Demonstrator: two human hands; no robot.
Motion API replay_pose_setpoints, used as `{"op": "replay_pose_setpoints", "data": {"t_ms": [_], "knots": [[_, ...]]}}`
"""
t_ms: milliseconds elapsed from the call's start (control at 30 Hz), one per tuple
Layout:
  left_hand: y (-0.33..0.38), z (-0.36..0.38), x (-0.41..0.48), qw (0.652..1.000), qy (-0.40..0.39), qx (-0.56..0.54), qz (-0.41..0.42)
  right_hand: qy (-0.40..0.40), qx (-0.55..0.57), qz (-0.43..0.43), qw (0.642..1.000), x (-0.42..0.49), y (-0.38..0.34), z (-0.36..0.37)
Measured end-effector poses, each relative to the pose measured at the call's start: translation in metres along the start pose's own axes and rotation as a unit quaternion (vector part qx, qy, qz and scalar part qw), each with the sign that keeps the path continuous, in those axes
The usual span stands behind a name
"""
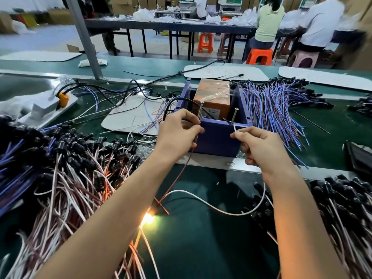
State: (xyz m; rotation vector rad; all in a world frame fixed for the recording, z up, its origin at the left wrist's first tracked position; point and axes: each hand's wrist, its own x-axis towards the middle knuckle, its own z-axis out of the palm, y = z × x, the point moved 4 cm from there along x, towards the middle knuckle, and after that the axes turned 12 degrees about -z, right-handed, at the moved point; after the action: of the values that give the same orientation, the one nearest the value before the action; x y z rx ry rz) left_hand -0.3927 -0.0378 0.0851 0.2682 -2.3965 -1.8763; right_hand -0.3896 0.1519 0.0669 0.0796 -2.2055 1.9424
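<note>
A purple box [217,137] stands on the green bench with an orange battery block [213,95] inside and two upright screws [201,109] at its front rim. My left hand [179,129] pinches a red wire [177,178] against the left screw. My right hand [259,146] pinches a white wire [201,200] whose tip touches the right screw [234,115]. Both wires run down to a small lamp [149,218] that glows bright yellow on the bench between my forearms.
Heaps of black lamp holders with red and white wires [70,168] lie left, more [342,202] right. A bundle of blue wires [275,109] spreads right of the box. White plates [128,115] and black cables lie behind. People sit on stools at far tables.
</note>
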Motion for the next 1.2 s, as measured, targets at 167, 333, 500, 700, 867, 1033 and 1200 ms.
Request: {"op": "replay_pose_setpoints", "data": {"t_ms": [167,333,500,700,867,1033,1200], "knots": [[0.0,0.001,-0.001,1.0,0.001,0.005,0.0,-0.003,0.009,-0.005,1.0,0.0,0.0,-0.001],[-0.002,0.001,0.0,1.0,0.003,0.0,-0.006,-0.003,0.013,-0.005,1.0,0.0,0.002,-0.001],[-0.003,0.001,0.0,1.0,0.009,-0.002,-0.001,-0.002,0.012,-0.005,1.0,0.0,0.002,-0.001],[-0.003,0.002,-0.001,1.0,0.015,0.0,0.006,-0.004,0.011,-0.001,1.0,-0.001,0.001,-0.001],[-0.003,0.003,0.0,1.0,0.015,0.006,0.012,-0.005,0.01,0.003,1.0,-0.001,0.002,-0.003],[-0.002,0.003,-0.002,1.0,0.016,0.022,0.015,-0.004,0.024,0.017,1.0,-0.002,0.001,-0.002],[0.023,0.001,-0.021,0.997,0.024,0.044,0.062,-0.009,0.04,0.03,0.999,-0.006,-0.017,-0.009]]}}
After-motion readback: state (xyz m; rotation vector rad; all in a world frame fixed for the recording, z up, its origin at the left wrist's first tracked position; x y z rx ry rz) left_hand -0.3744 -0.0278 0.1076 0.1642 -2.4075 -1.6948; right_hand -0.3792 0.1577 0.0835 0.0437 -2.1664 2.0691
